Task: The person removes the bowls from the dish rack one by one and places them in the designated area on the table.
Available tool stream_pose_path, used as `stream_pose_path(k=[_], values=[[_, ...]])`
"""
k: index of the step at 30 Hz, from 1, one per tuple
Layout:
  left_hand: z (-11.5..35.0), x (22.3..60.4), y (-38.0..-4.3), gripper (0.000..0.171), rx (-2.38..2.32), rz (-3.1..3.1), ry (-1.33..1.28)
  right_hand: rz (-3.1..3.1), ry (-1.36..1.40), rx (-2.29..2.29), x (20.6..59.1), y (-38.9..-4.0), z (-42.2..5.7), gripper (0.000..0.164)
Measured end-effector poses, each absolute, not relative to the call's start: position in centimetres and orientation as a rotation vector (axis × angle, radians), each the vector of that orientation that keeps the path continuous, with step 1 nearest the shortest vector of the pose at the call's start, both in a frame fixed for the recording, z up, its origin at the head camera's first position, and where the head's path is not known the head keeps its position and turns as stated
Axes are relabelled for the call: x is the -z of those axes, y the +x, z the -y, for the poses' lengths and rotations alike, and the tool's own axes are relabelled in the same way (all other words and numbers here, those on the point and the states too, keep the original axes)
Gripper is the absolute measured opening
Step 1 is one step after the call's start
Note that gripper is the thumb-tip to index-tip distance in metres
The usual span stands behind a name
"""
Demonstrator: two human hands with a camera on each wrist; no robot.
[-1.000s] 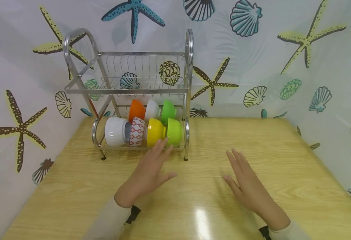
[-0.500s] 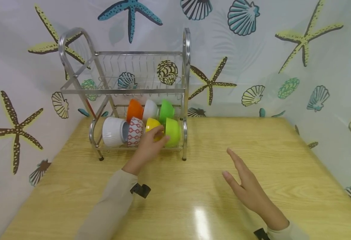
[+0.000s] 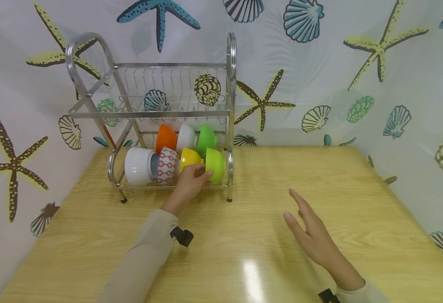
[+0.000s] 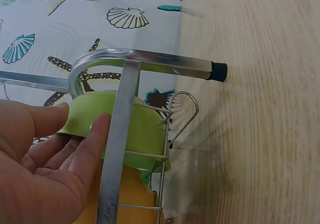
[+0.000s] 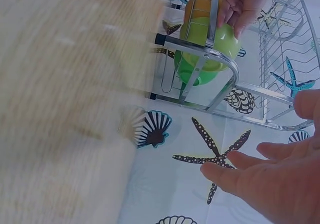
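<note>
My left hand [image 3: 190, 184] is at the front of the dish rack's lower tier, gripping the rim of a lime-green bowl [image 3: 215, 166]. In the left wrist view the thumb lies against the outside of that bowl [image 4: 92, 111], while the fingers go in under its rim. Close beside it, a yellow bowl [image 3: 189, 157] is partly hidden by the hand. My right hand [image 3: 316, 237] hovers over the table to the right, fingers extended and holding nothing; the right wrist view shows it [image 5: 272, 176] apart from the rack.
The two-tier metal rack [image 3: 149, 114] stands at the back left. Its lower tier also holds a white ribbed bowl [image 3: 138, 166], a red-patterned bowl [image 3: 166, 166], an orange bowl [image 3: 166, 138], a white bowl [image 3: 185, 138] and a green bowl [image 3: 206, 139]. Wooden tabletop [image 3: 282, 176] extends rightward.
My left hand has reached forward to the rack, past the yellow bowl, and now grips the lime-green bowl. The right hand has stayed nearly in place. The head view has shifted slightly.
</note>
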State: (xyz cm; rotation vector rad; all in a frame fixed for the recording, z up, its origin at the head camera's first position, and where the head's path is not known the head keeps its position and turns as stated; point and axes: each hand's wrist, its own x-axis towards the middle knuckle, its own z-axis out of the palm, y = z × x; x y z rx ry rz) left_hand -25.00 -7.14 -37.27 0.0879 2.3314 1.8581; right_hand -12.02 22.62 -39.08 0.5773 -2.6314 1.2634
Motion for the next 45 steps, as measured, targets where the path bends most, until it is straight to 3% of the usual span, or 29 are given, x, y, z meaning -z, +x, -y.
stream_pose_path(k=[21, 45], values=[[6.78, 38.33, -24.87, 0.029, -1.98, -2.428, 0.015, 2.641, 0.588, -1.293, 39.55, -12.1, -22.87, 0.058], [7.11, 37.36, -24.22, 0.035, -2.144, -2.154, -0.109, 2.646, 0.603, -1.297, 39.52, -11.76, -22.89, 0.054]])
